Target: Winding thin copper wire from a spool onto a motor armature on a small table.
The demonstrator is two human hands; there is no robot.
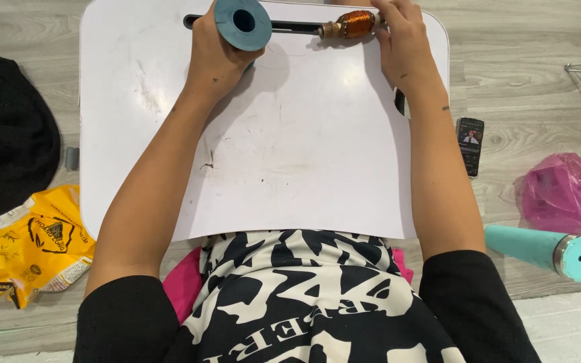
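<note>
Copper wire, wound tight on a small coil [356, 23], sits at the far edge of the white tabletop [304, 168], on the end of a dark rod [294, 27] that runs across to a blue-grey spool [242, 23]. From the head view, my left hand [216, 57] is clamped around that spool, its open core facing up at me. My right hand [401, 44] is closed over the coil's far end, fingers curled on it.

Off the tabletop, on the wood floor, lie a phone [470, 144], a pink bag [557, 191], a teal cylinder [543, 249], a yellow packet [31, 245] and a black cloth [8, 134].

Risk, as I judge it: the whole assembly rides right at the far rim, so a slack grip on either side could let it tip off the edge. Uneven pull between my two hands could also loosen the winding or let turns slip over each other.
</note>
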